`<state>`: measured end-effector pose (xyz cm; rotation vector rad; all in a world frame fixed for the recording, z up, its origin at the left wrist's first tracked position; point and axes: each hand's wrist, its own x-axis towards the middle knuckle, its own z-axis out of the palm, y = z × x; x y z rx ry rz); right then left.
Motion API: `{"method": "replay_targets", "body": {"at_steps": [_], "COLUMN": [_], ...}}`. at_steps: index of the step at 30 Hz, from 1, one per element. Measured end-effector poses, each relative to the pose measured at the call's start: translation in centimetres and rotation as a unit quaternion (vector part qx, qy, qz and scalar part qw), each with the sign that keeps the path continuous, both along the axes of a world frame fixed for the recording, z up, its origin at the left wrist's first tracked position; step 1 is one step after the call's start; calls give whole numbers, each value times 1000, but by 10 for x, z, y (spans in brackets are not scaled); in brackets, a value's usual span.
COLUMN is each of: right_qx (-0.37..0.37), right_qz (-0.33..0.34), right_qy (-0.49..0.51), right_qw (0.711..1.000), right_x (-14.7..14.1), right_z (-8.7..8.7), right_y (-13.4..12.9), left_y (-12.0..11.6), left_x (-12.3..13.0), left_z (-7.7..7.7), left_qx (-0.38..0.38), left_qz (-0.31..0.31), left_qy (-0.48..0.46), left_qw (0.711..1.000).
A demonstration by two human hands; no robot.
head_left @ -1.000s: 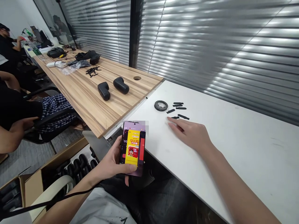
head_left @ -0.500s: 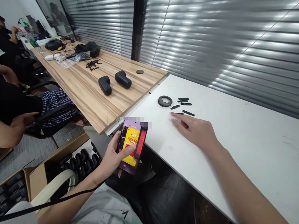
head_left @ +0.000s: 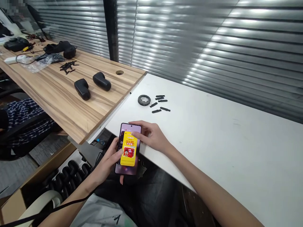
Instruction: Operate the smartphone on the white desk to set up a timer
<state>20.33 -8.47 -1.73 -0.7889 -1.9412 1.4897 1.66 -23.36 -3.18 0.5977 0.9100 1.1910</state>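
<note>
My left hand is shut around a black smartphone, whose screen shows a bright yellow panel. My right hand reaches over from the white table, with its fingertips on the phone's upper edge and screen. It holds nothing. Beyond both hands, a black ring with a notched inner edge lies on the white tabletop. Several small black strips lie just to its right, out of reach of my fingertips.
A wooden table adjoins the white one and carries two black padded pieces, small black parts, a plastic bag and cables. Below left, an open cardboard box holds black pieces. A patterned-trousered person sits far left.
My right hand has slid off the white tabletop near the strips and onto the phone. The phone now stands more upright, and the whole scene has shifted left in view.
</note>
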Motion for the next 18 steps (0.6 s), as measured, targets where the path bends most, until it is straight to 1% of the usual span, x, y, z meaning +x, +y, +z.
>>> {"method": "replay_targets", "body": {"at_steps": [2,6,8,11,14,16,18], "right_qx": [-11,-60,-71,-83,-98,-101,-73], "right_qz": [1,14,14,14,3,-15,-45], "right_qy": [11,61,63,55,48,45,53], "right_qw": [1000,996,995,995,994,994,995], "right_x": [1,3,3,2,2,1,-2], "right_z": [0,3,4,5,8,11,12], "right_y": [2,3,5,9,10,8,8], "left_y": [1,2,3,7,10,8,9], "left_x": [-1,-2,-2,-2,-7,-13,-22], "left_z": [1,4,5,8,13,17,17], "left_qx": [-6,-28,-40,-43,-23,3,29], "left_qz": [9,36,45,27,17,28,41], "left_qy": [0,-5,-1,1,-14,-24,-28], "left_qw": [1000,999,998,999,1000,999,998]}}
